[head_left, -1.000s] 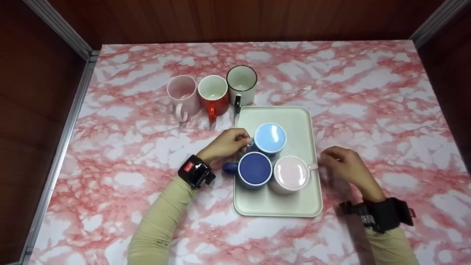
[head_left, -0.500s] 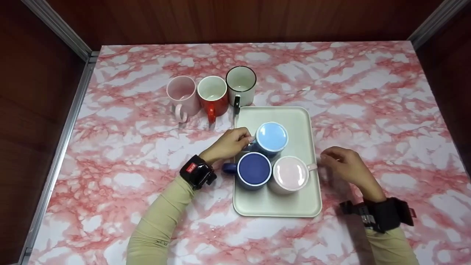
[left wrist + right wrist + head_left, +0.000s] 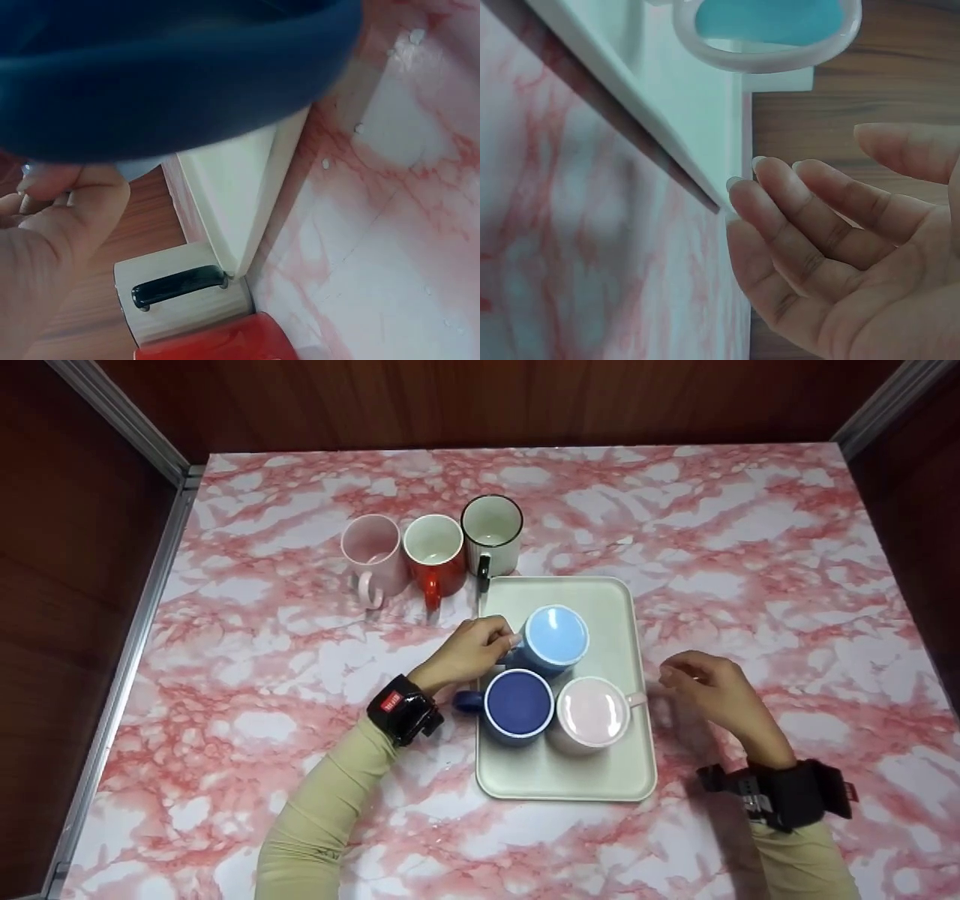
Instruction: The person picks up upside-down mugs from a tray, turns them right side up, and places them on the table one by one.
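1. The left hand had thumb and fingers pinched on the handle of the light blue mug, which was base-up over the tray; I couldn't tell whether it touched down.
2. The right hand gripped nothing — its fingers were loosely bent, just off the tray's right edge, near the pale pink mug's handle.
3. That pale pink mug and a dark blue mug sat upside down on the tray, closer to the person.
4. By the tray's far left corner — on the marbled table — a pink mug, a red mug and a white mug stood upright side by side.
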`<control>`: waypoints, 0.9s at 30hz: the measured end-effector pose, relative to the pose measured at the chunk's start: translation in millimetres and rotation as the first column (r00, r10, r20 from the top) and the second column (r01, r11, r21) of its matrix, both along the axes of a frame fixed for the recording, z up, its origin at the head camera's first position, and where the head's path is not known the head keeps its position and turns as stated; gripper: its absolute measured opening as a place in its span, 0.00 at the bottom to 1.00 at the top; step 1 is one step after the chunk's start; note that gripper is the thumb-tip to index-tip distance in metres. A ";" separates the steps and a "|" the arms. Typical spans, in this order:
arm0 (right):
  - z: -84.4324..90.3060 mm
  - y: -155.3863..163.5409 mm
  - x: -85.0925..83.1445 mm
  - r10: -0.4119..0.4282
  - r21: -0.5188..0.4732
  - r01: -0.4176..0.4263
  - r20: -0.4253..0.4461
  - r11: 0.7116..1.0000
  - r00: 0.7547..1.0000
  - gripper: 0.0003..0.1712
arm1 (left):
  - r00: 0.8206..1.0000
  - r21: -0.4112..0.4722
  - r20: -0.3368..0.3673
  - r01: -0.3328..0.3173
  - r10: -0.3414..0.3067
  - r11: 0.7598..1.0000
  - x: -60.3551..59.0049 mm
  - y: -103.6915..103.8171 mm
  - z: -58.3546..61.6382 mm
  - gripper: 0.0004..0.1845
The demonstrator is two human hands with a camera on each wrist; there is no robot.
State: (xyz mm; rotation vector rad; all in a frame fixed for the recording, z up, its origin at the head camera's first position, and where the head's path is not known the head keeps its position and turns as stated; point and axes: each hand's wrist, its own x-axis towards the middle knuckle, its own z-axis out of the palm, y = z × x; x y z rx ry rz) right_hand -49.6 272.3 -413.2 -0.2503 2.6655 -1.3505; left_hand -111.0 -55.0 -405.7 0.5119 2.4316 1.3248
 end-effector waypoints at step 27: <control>49.7 -37.8 20.8 -0.031 -0.392 0.040 0.030 0.919 0.999 0.09 | 0.902 0.459 0.385 -0.370 0.194 0.808 21.5 7.6 52.0 0.11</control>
